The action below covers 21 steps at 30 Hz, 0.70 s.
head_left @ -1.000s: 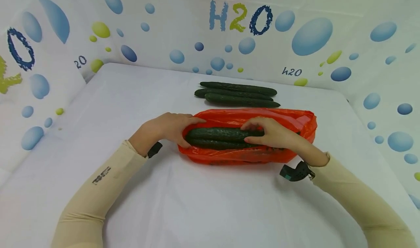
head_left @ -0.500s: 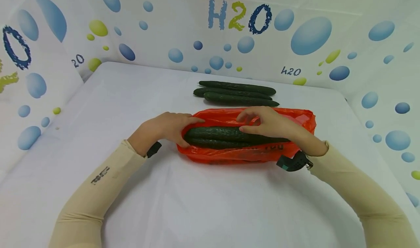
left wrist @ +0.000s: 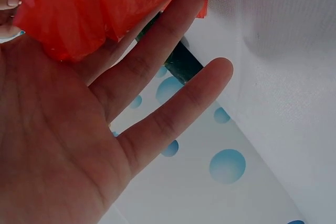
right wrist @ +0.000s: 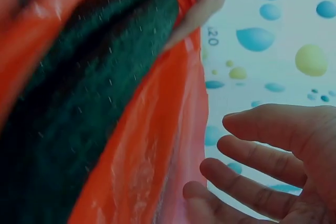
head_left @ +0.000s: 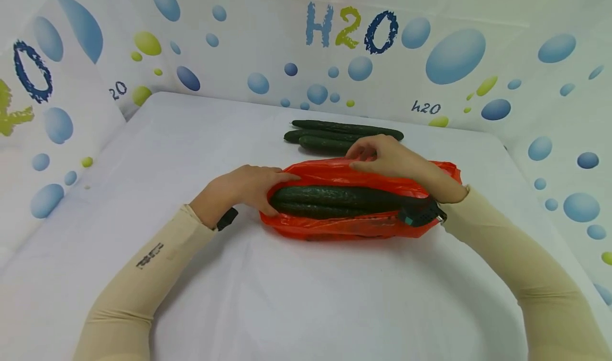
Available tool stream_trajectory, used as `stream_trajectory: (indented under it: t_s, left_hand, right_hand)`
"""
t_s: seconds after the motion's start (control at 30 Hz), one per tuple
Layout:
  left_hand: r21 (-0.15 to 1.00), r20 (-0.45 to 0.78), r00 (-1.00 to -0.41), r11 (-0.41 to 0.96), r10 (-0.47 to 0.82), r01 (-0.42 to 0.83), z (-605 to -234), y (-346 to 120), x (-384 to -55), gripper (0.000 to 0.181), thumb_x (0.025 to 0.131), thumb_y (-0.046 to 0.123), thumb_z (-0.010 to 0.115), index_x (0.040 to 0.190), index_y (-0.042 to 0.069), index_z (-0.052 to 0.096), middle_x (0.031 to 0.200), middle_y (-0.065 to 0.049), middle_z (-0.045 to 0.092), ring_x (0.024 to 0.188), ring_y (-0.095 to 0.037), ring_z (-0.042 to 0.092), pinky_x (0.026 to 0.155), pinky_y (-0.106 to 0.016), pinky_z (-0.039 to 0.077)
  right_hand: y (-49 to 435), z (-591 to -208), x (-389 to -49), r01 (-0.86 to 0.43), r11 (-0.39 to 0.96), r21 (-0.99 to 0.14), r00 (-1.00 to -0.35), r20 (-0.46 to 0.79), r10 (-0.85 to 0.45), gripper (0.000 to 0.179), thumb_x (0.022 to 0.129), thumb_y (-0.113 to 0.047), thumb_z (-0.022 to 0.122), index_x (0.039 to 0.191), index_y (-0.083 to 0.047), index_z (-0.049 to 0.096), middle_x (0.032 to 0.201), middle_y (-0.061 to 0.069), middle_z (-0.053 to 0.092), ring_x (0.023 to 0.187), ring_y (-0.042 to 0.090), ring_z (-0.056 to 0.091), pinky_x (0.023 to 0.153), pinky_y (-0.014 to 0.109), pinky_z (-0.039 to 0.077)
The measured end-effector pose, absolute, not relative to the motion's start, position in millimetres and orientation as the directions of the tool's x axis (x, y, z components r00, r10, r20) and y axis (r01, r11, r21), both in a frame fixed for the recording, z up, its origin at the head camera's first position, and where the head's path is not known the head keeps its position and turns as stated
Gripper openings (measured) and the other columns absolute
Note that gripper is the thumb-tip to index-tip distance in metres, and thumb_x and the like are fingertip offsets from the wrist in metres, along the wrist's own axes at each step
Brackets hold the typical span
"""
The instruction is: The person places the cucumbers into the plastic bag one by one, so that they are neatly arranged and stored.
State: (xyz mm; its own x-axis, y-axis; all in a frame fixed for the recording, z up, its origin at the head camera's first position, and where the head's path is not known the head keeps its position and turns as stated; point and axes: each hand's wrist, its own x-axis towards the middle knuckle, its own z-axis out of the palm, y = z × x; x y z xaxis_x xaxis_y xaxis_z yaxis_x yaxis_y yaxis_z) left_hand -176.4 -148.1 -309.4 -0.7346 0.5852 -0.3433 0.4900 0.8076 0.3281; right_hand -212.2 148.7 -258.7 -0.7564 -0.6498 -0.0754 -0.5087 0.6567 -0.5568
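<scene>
A red plastic bag (head_left: 344,229) lies lengthwise on the white-covered table, its mouth spread along the top. Two dark green cucumbers (head_left: 330,196) show side by side inside it; the right wrist view has the cucumbers (right wrist: 100,72) close up. My left hand (head_left: 246,187) touches the bag's left end, thumb and index finger spread across the opening. In the left wrist view its other fingers (left wrist: 173,121) are straight and apart. Over the bag's back edge, my right hand (head_left: 394,159) is held with loosely bent fingers and nothing between them, near the cucumbers behind.
Behind the bag, three more cucumbers (head_left: 322,144) lie in a row, partly covered by the right hand. A white backdrop (head_left: 229,37) with blue and green drops rises at the table's back and sides. Dark wrist cameras sit under both wrists.
My right hand has moved from over the cucumbers in the bag, away from me, to the bag's back edge. The left hand has stayed at the bag's left end.
</scene>
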Motion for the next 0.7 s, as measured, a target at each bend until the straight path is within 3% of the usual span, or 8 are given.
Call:
stream_trajectory:
  t_s: [0.23,0.47,0.7]
  left_hand:
    - [0.321,-0.346,-0.736,0.811,0.581,0.489,-309,-148,-176,0.082,0.079,0.033,0.08,0.149,0.019,0.04,0.143,-0.01,0.049,0.126,-0.032,0.048,0.099,-0.057,0.044]
    - [0.326,-0.345,-0.734,0.808,0.585,0.491,-310,-148,-177,0.082,0.079,0.032,0.08,0.149,0.019,0.04,0.143,-0.01,0.05,0.127,-0.032,0.048,0.099,-0.056,0.045]
    - [0.327,-0.343,-0.731,0.805,0.59,0.496,-310,-149,-177,0.082,0.079,0.033,0.08,0.15,0.019,0.04,0.144,-0.01,0.049,0.127,-0.031,0.048,0.1,-0.056,0.044]
  right_hand:
    - [141,-257,-232,-0.511,0.667,-0.542,-0.78,-0.033,-0.624,0.019,0.093,-0.01,0.064,0.109,0.0,0.068,0.094,0.011,0.068,0.075,0.024,0.055,0.067,0.03,0.046]
    - [137,-261,-255,-0.453,0.69,-0.564,-0.806,-0.071,-0.588,0.023,0.094,-0.011,0.062,0.112,0.004,0.066,0.106,0.017,0.068,0.091,0.031,0.062,0.084,0.04,0.053]
    - [136,-266,-278,-0.379,0.706,-0.598,-0.803,-0.167,-0.573,0.028,0.092,-0.011,0.066,0.115,0.005,0.064,0.112,0.02,0.066,0.103,0.035,0.062,0.088,0.043,0.052]
